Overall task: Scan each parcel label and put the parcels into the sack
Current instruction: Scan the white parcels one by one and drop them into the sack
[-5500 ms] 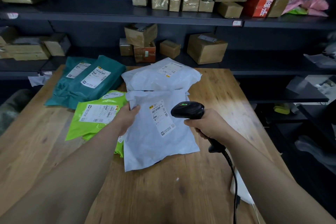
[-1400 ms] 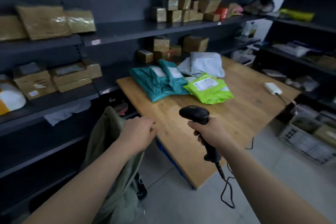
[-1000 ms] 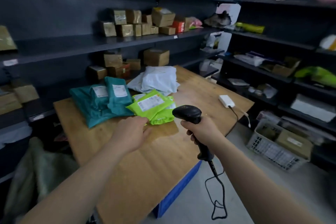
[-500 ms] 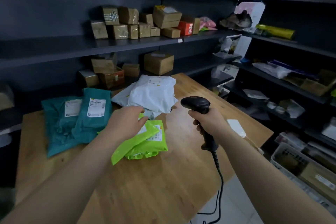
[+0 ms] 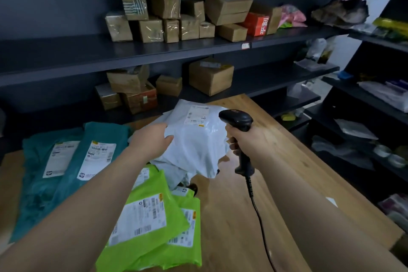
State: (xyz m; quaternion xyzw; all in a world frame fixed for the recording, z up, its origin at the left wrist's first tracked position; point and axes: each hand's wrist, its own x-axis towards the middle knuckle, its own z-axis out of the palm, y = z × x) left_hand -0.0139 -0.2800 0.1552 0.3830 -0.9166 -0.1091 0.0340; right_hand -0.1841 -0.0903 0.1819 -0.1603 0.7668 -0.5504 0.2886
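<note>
A white parcel (image 5: 198,143) is at the back of the wooden table (image 5: 234,216), its label (image 5: 197,115) facing up. My left hand (image 5: 150,139) grips its left edge, thumb on top. Its near edge looks raised off another white parcel (image 5: 172,174) underneath. My right hand (image 5: 249,141) holds the black barcode scanner (image 5: 236,118) by its handle, just right of the parcel, head near the label. Lime green parcels (image 5: 150,216) lie under my left forearm. Two teal parcels (image 5: 66,161) lie at the left. The sack is out of view.
The scanner's cable (image 5: 258,212) trails down over the table towards me. Dark shelves (image 5: 154,51) behind the table hold several cardboard boxes (image 5: 210,75). More shelving (image 5: 362,117) with bags stands close on the right. A small white thing (image 5: 331,201) lies at the table's right edge.
My view has swung from the sack at the left back to the table. My left hand moved off the green parcel and took hold of the white parcel behind it. The scanner stays in my right hand.
</note>
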